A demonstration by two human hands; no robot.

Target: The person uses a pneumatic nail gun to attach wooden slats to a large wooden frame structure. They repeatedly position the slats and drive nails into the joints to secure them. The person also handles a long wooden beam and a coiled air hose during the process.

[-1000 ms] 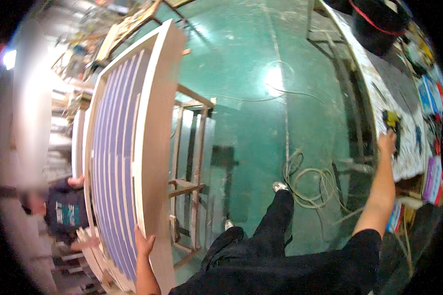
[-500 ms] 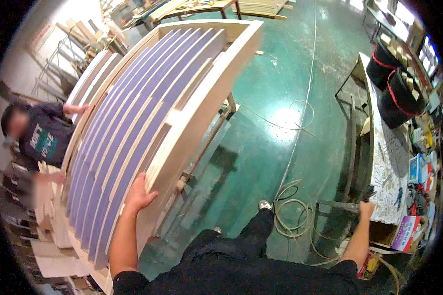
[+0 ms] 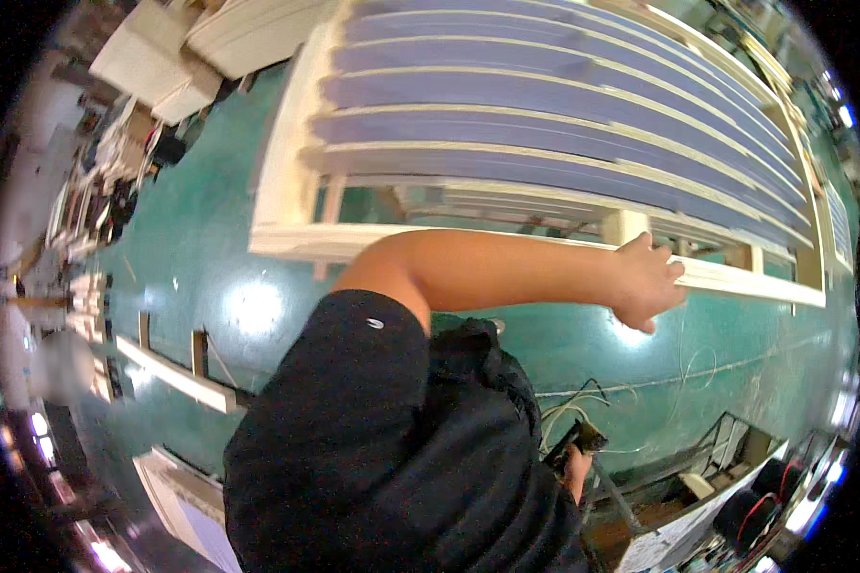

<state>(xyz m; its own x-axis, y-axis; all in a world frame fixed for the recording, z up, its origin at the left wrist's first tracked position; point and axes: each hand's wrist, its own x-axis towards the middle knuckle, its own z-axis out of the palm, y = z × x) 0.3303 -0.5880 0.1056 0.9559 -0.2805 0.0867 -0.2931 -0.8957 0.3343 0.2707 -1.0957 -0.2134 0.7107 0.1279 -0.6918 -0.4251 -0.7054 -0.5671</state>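
Resting on the near rail of a slatted wooden frame (image 3: 736, 280), the person's left hand (image 3: 650, 285) lies with fingers spread rather than clenched, perhaps to steady the edge or lean on it. The frame stretches across in front of the body, its purple-grey panels (image 3: 430, 94) beyond the rail. Down by the workbench (image 3: 664, 540), the right hand (image 3: 575, 470) grasps a dark handheld tool (image 3: 591, 436), held well apart from the frame, probably keeping it clear of the wood.

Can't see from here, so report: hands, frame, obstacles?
Left hand on frame's near rail. Right hand gripping tool, clear of frame. Hose looped on floor.
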